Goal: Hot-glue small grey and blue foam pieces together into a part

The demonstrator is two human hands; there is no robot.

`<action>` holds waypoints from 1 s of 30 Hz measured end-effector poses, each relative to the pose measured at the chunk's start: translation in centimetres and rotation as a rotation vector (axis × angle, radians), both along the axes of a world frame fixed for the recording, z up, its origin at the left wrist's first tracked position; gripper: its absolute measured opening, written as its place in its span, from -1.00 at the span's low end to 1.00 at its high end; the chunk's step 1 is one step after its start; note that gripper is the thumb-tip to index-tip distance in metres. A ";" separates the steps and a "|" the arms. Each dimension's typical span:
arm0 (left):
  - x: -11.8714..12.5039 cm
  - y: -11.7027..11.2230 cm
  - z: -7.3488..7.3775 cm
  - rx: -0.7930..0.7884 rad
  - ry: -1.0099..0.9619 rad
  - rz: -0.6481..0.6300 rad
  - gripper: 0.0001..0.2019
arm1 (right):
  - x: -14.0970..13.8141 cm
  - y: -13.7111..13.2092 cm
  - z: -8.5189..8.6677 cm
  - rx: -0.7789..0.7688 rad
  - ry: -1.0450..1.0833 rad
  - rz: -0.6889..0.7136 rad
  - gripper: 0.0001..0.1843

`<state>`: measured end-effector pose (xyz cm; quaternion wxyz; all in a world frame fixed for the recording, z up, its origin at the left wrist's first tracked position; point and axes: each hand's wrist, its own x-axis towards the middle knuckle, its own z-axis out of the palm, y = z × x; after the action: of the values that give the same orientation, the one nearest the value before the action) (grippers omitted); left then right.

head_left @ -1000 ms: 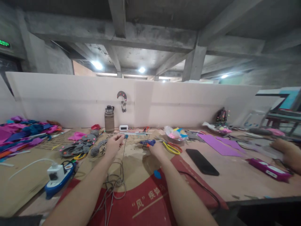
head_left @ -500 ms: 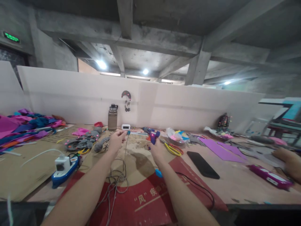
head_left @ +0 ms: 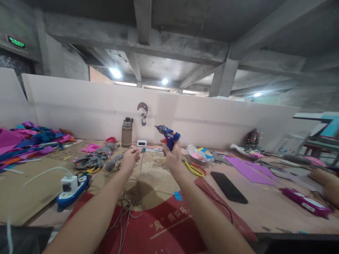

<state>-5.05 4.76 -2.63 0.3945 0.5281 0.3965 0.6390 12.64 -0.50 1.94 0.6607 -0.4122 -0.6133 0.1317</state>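
Observation:
My right hand (head_left: 172, 159) is closed round the handle of a blue hot glue gun (head_left: 167, 135), raised above the table with its nozzle pointing up and to the left. My left hand (head_left: 129, 158) pinches a thin grey wire (head_left: 140, 165) that carries a small blue piece (head_left: 143, 150) at its top; the wire hangs down to a loose coil (head_left: 131, 203) on the table. A small blue cut-out (head_left: 178, 196) lies on the red mat (head_left: 169, 225) between my forearms.
Yellow scissors (head_left: 194, 168), a black phone (head_left: 229, 187), purple foam sheets (head_left: 249, 168), a brown bottle (head_left: 126, 132), a blue power strip (head_left: 71, 188) and grey felt pieces (head_left: 91, 160) lie about. Another person's hand (head_left: 327, 183) rests at the right edge by a magenta case (head_left: 304, 203).
My right hand has taken the glue gun off the table and lifted it, turning it upright. My left hand has kept its pinch on the wire.

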 end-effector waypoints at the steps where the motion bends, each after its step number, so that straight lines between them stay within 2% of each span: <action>1: 0.0 0.0 0.0 0.001 -0.001 -0.006 -0.65 | -0.1 0.1 0.5 0.034 0.017 0.032 -0.60; 4: -0.1 0.2 0.0 -0.001 -0.007 0.007 -0.63 | -0.6 0.2 0.1 0.011 0.015 0.067 -0.59; 8: -0.1 0.3 -0.2 -0.029 -0.017 0.030 -0.62 | -0.9 -0.3 -3.1 -0.134 -0.073 -0.047 -0.65; 11: 0.0 0.2 -0.2 -0.029 -0.029 0.021 -0.61 | -0.7 -0.6 -4.6 -0.138 -0.118 0.039 -0.72; 17: 0.1 0.1 0.2 -0.023 -0.117 -0.005 -0.62 | -0.7 -0.7 -4.1 -0.072 -0.051 0.053 -0.65; 23: 0.2 -0.2 0.5 -0.008 -0.157 0.026 -0.63 | -0.7 -0.8 -4.5 -0.074 -0.157 0.093 -0.69; 30: 0.5 -0.5 1.1 0.003 -0.206 0.054 -0.62 | -0.6 -0.3 -4.8 -0.097 -0.222 0.043 -0.57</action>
<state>-4.54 4.24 -1.50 0.4148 0.4495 0.3669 0.7009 12.05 -0.76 -2.86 0.5649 -0.4426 -0.6844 0.1287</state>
